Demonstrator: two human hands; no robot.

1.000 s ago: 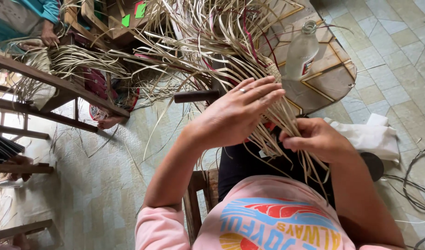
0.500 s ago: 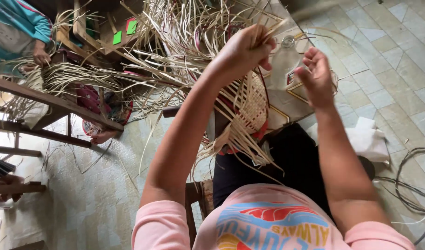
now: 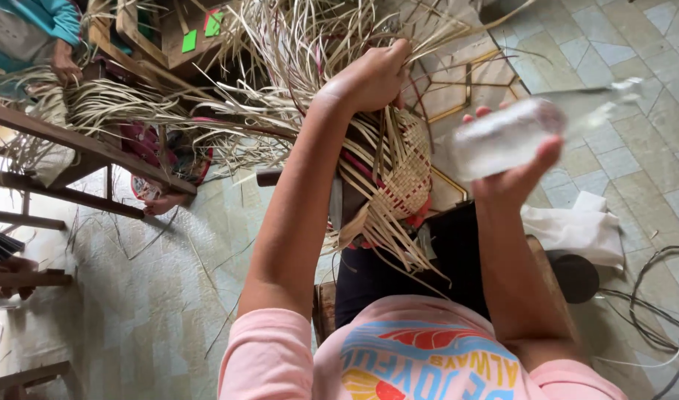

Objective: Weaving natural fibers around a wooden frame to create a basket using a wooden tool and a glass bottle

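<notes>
My left hand (image 3: 369,78) is closed around a bunch of long dry straw strips (image 3: 302,44) that fan out from a half-woven straw piece (image 3: 407,174) resting on my lap. The woven patch has a checker pattern with red edging under it. My right hand (image 3: 519,169) is raised to the right of the weave and holds a clear plastic bottle (image 3: 506,133), which is blurred by motion. My pink-sleeved arms reach up from the bottom of the view.
Another person in a teal sleeve (image 3: 54,18) works with straw at the upper left. Wooden rails (image 3: 80,144) cross the left side. A white cloth (image 3: 576,226) and dark cables (image 3: 650,311) lie on the tiled floor at right. A gold wire frame (image 3: 458,89) lies behind the weave.
My left hand has stayed high, gripping the strips. My right hand, empty before, now holds a clear bottle and has moved out to the right.
</notes>
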